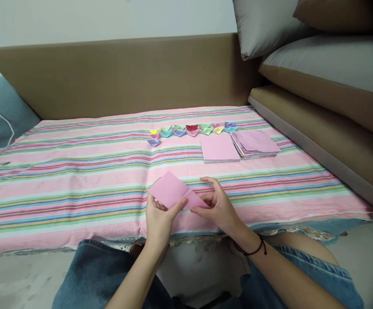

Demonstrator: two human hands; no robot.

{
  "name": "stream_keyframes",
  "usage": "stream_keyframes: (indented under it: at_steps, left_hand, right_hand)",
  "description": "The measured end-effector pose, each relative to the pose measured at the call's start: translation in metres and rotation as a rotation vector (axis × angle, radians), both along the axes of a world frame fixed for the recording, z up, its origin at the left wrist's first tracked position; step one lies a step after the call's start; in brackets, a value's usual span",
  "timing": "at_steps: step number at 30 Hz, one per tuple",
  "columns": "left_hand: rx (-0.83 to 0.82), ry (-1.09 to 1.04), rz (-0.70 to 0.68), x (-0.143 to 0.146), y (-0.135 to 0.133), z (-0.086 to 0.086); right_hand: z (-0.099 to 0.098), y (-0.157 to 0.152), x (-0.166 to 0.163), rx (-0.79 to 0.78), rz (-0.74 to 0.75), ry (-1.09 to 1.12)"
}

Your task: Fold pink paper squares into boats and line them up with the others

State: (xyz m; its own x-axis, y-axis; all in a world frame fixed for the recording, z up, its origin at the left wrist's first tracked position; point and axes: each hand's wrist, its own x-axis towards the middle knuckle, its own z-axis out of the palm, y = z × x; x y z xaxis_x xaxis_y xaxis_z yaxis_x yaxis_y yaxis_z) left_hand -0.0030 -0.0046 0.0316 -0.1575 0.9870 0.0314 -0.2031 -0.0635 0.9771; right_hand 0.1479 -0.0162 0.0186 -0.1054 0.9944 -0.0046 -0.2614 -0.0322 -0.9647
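A partly folded sheet of pink origami paper (170,189) is held up between both hands over the front of the striped cloth. My left hand (160,214) grips it from below, thumb pressed on its face and fingers behind. My right hand (217,206) pinches its pointed right corner between thumb and fingers, with the index finger raised. Beyond the hands lie a neat stack of pink paper (220,148) and a looser stack (255,142) with several coloured edges showing. Behind these, small folded paper boats (193,128) in many colours stand in rows.
The striped cloth (77,184) covers the low seat in front of my knees. A brown backrest (125,77) runs along the back. Brown and grey cushions (328,68) are piled at the right. A white cable (8,124) lies at the far left.
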Motion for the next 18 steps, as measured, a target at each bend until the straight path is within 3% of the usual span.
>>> stream_keyframes:
  at_steps: [9, 15, 18]
  left_hand:
    - [0.011, 0.036, -0.001, -0.001, 0.000, 0.003]
    - [0.038, 0.010, 0.144, -0.020, 0.013, 0.011]
    - [0.049, -0.017, 0.178, -0.027, 0.016, 0.011]
  right_hand:
    - [0.000, -0.001, -0.002, 0.010, -0.053, 0.003]
    - [-0.002, 0.008, 0.018, -0.035, -0.232, 0.064]
    - [0.001, 0.009, 0.027, -0.028, -0.215, 0.045]
